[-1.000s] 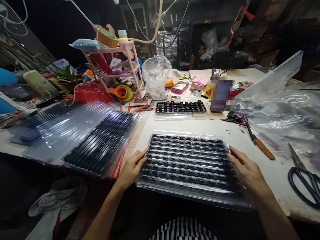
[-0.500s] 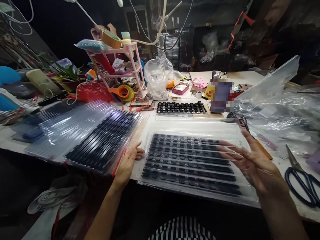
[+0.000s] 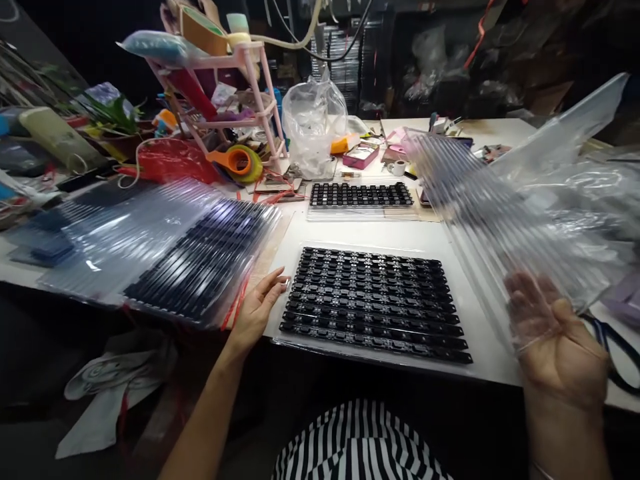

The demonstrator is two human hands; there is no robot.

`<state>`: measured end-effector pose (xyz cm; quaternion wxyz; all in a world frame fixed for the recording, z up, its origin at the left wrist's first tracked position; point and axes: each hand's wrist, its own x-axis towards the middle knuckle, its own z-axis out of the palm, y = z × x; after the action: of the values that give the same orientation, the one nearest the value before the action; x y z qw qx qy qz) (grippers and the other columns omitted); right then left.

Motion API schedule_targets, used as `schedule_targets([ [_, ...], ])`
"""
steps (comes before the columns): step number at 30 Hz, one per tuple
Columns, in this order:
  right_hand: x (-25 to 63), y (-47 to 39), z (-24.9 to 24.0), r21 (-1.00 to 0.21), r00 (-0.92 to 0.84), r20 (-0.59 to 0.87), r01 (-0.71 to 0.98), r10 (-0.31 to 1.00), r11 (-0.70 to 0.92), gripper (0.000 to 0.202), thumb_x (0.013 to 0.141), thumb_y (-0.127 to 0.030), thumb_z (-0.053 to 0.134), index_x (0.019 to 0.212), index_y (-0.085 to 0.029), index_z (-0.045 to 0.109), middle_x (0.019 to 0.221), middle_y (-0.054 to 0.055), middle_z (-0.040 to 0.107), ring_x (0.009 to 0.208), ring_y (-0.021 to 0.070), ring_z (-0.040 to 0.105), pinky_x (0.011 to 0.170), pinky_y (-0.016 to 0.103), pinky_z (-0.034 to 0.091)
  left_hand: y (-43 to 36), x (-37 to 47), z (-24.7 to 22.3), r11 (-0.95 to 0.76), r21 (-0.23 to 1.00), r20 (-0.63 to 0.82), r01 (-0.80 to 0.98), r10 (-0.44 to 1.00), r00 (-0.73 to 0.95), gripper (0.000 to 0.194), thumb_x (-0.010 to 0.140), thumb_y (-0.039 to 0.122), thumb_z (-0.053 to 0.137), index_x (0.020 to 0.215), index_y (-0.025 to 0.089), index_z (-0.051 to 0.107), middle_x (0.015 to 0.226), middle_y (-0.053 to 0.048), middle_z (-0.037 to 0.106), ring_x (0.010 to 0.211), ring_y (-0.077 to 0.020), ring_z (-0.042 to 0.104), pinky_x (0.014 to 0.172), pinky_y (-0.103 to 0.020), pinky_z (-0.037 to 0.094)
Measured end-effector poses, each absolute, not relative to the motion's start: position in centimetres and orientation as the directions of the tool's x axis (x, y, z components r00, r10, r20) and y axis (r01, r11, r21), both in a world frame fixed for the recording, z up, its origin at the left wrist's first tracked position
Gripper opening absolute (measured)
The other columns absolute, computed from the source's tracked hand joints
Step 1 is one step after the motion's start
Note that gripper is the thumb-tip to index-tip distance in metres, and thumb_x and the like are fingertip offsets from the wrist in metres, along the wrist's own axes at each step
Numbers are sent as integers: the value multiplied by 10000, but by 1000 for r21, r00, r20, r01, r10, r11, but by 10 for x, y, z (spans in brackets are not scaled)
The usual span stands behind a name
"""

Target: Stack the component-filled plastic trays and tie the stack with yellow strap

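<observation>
Left hand (image 3: 256, 308) flat; right hand (image 3: 560, 337) raised, gripping.

A stack of ridged clear trays (image 3: 165, 257) with dark strips lies at the left of the white table (image 3: 380, 237). Behind it a pink wire rack (image 3: 235, 100) holds tape rolls, with an orange tape dispenser (image 3: 239, 163) at its foot. A clear plastic bag (image 3: 313, 137) stands beside it. A smaller tray of black parts (image 3: 361, 197) sits mid-table. Black scissors (image 3: 617, 347) lie at the right edge.
</observation>
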<state>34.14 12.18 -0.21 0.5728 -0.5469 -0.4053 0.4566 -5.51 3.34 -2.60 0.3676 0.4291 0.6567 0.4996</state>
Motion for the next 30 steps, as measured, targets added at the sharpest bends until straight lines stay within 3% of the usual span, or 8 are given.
schedule_targets([
  [4, 354, 119, 1, -986, 409, -50, -164, 911, 20, 496, 879, -387, 427, 1341, -208, 447, 1388, 99, 440, 1275, 246, 393, 1077, 348, 340, 37, -58, -20, 201, 952, -105, 231, 923, -370, 559, 786, 478, 591, 1270, 209, 513, 1218, -88, 595, 1072, -234, 563, 978, -397, 399],
  [7, 363, 121, 7, -964, 438, -25, -250, 899, 95, 403, 876, -367, 463, 1232, -195, 541, 1266, 108, 565, 1148, 228, 542, 892, 310, 494, 49, -58, -6, 160, 960, -53, 231, 910, -412, 504, 775, 465, 618, 1210, 215, 573, 1161, -75, 629, 1015, -212, 578, 905, -331, 440],
  [10, 361, 125, 18, -907, 344, 32, -384, 938, 172, 250, 877, -285, 487, 1076, -212, 620, 1021, 51, 692, 891, 161, 654, 660, 221, 521, 66, -46, 22, 17, 1000, -9, 18, 918, -396, 459, 760, 435, 655, 1148, 192, 616, 1066, -81, 672, 940, -181, 606, 804, -250, 482],
  [13, 349, 128, 33, -886, 188, 146, -411, 971, 213, 237, 876, -260, 492, 1068, -188, 612, 900, 48, 714, 772, 155, 665, 561, 204, 493, 83, -28, 54, -12, 976, -37, -218, 974, -223, 641, 684, 591, 657, 1143, 146, 617, 1046, -144, 681, 888, -228, 645, 716, -279, 543],
  [16, 336, 133, 46, -898, 52, 250, -362, 967, 251, 268, 875, -290, 522, 1102, -161, 584, 885, 73, 717, 742, 180, 675, 544, 222, 496, 92, -16, 72, 52, 967, -83, -248, 990, -116, 657, 663, 557, 697, 1123, 95, 615, 902, -159, 711, 733, -226, 677, 601, -277, 566],
  [20, 330, 142, 56, -902, -76, 274, -365, 959, 229, 305, 885, -355, 527, 1133, -183, 568, 951, 54, 710, 845, 195, 672, 667, 276, 538, 92, -16, 72, 45, 978, -65, -202, 993, -95, 309, 766, 254, 671, 1022, 93, 611, 726, -122, 717, 658, -209, 689, 558, -244, 557],
  [23, 327, 148, 57, -929, -143, 215, -336, 966, 157, 359, 853, -391, 569, 1150, -189, 559, 1011, 60, 694, 910, 212, 659, 808, 356, 532, 86, -20, 68, -94, 974, 60, -206, 984, -167, 213, 773, 289, 671, 910, 163, 567, 754, -98, 726, 738, -243, 699, 618, -298, 571],
  [30, 321, 145, 55, -972, -231, 158, -205, 960, 111, 466, 805, -400, 638, 1204, -190, 522, 814, 48, 716, 760, 210, 681, 660, 332, 561, 75, -33, 63, -190, 973, 156, -134, 960, -231, 259, 748, 316, 703, 944, 224, 561, 755, -32, 728, 749, -201, 689, 722, -340, 562],
])
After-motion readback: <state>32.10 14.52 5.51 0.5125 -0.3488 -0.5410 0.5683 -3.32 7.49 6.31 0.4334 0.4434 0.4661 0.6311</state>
